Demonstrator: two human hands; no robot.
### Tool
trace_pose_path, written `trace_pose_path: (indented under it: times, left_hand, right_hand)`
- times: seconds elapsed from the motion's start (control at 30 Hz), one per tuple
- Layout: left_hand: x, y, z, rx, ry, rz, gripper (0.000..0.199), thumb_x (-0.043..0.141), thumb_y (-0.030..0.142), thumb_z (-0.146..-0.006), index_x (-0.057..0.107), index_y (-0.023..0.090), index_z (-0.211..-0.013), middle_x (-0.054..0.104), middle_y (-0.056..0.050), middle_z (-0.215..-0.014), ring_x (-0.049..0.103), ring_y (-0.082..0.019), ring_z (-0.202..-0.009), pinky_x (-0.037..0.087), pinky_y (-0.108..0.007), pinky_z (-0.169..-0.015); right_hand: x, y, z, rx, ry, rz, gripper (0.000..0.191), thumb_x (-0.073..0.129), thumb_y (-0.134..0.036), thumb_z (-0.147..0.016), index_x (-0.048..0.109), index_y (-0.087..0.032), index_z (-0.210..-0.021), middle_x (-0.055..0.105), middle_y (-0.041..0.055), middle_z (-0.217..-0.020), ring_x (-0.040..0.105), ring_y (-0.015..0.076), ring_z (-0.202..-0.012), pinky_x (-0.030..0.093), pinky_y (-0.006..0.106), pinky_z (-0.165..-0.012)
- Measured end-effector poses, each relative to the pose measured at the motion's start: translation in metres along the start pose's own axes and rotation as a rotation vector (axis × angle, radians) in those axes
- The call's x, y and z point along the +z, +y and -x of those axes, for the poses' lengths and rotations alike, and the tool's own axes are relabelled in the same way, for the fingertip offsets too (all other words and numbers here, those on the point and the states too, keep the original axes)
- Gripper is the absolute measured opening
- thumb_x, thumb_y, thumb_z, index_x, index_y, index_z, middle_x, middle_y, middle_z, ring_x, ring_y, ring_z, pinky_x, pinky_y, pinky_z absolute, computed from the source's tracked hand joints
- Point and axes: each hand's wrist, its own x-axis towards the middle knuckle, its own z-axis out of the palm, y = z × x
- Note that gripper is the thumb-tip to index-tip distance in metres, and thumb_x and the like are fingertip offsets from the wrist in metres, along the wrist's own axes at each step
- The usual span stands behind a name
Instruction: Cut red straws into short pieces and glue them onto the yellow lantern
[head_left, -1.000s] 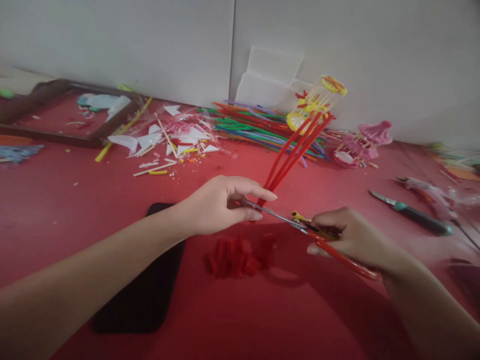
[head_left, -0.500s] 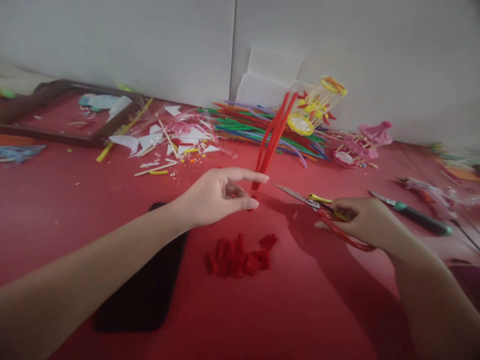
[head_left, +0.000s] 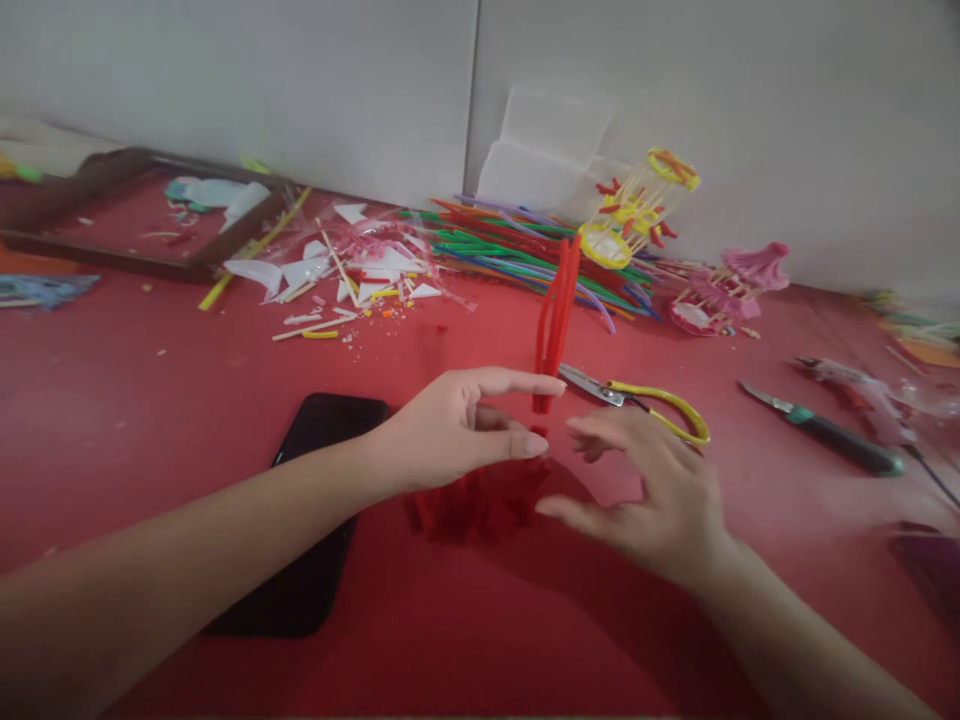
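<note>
My left hand pinches a small bundle of red pipe cleaners, which stand upright out of the fingers above the red table. Their short lower ends show between finger and thumb. Just to the right, my right hand holds nothing, its thumb and fingers apart and a little blurred. Behind it lie the scissors with yellow handle edging, blades toward the bundle. Under my left hand, in shadow, is a pile of short red cut pieces, partly hidden by the hand.
A black phone lies beneath my left forearm. Farther back are a scrap heap, coloured pipe cleaners, a yellow model, a pink model and a dark frame. A curved knife and a glue gun lie right.
My right hand has let go of the scissors, now on the table, and moved left toward the bundle. My left hand has shifted slightly right and nearer, still with the red pipe cleaners.
</note>
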Motion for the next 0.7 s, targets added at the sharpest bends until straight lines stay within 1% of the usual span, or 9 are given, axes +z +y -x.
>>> trace_pose_path:
  times: [0.07, 0.13, 0.27, 0.37, 0.43, 0.57, 0.7]
  left_hand:
    - [0.003, -0.001, 0.000, -0.003, -0.017, 0.002, 0.048, 0.075, 0.021, -0.077, 0.063, 0.020, -0.124, 0.076, -0.003, -0.086, 0.072, -0.016, -0.077, 0.055, -0.023, -0.068]
    - [0.005, -0.003, 0.000, -0.016, -0.024, 0.001, 0.049, 0.074, 0.020, -0.077, 0.063, 0.019, -0.124, 0.075, -0.004, -0.085, 0.071, -0.016, -0.075, 0.054, -0.023, -0.067]
    - [0.006, -0.008, -0.001, -0.029, -0.042, -0.002, 0.048, 0.073, 0.021, -0.078, 0.062, 0.019, -0.125, 0.074, -0.006, -0.093, 0.070, -0.014, -0.075, 0.053, -0.022, -0.067]
    - [0.005, -0.010, -0.001, -0.021, -0.053, -0.019, 0.049, 0.074, 0.022, -0.077, 0.062, 0.020, -0.124, 0.074, -0.004, -0.092, 0.067, -0.011, -0.070, 0.052, -0.020, -0.065]
    - [0.005, -0.009, -0.001, -0.012, -0.047, -0.018, 0.049, 0.074, 0.020, -0.077, 0.062, 0.019, -0.124, 0.074, -0.004, -0.090, 0.067, -0.011, -0.070, 0.052, -0.020, -0.065]
    - [0.004, -0.008, -0.001, 0.012, -0.032, -0.017, 0.049, 0.074, 0.018, -0.076, 0.063, 0.017, -0.123, 0.074, -0.006, -0.099, 0.066, -0.010, -0.072, 0.052, -0.020, -0.066]
    - [0.003, -0.008, -0.002, 0.018, -0.050, -0.022, 0.049, 0.074, 0.019, -0.077, 0.062, 0.018, -0.125, 0.072, -0.004, -0.099, 0.063, -0.008, -0.070, 0.051, -0.018, -0.066]
  right_hand:
    - [0.014, -0.010, 0.000, -0.077, 0.022, -0.026, 0.053, 0.076, -0.046, -0.076, 0.055, -0.021, -0.118, 0.072, 0.0079, -0.095, 0.070, 0.0219, -0.085, 0.058, 0.034, -0.076]
    - [0.021, -0.012, 0.001, -0.116, 0.042, -0.032, 0.044, 0.073, -0.041, -0.081, 0.056, -0.020, -0.117, 0.073, 0.0078, -0.096, 0.071, 0.0209, -0.087, 0.059, 0.033, -0.078]
    - [0.023, -0.006, 0.001, -0.081, 0.046, -0.034, 0.025, 0.066, -0.035, -0.087, 0.061, -0.020, -0.106, 0.074, 0.0056, -0.091, 0.071, 0.0172, -0.082, 0.059, 0.029, -0.076]
    - [0.022, -0.005, 0.000, -0.057, 0.043, -0.053, 0.020, 0.066, -0.033, -0.087, 0.062, -0.019, -0.101, 0.074, 0.0051, -0.087, 0.070, 0.0159, -0.077, 0.059, 0.027, -0.073]
    - [0.022, -0.006, -0.001, -0.041, 0.036, -0.074, 0.019, 0.066, -0.032, -0.087, 0.063, -0.020, -0.101, 0.074, 0.0045, -0.087, 0.070, 0.0157, -0.076, 0.059, 0.027, -0.072]
    - [0.022, -0.007, 0.000, -0.027, 0.020, -0.095, 0.020, 0.067, -0.029, -0.086, 0.063, -0.020, -0.104, 0.074, 0.0045, -0.088, 0.070, 0.0156, -0.078, 0.059, 0.027, -0.072]
    - [0.022, -0.007, 0.000, -0.040, 0.032, -0.091, 0.022, 0.069, -0.025, -0.084, 0.064, -0.019, -0.105, 0.074, 0.0042, -0.088, 0.070, 0.0147, -0.077, 0.059, 0.026, -0.073]
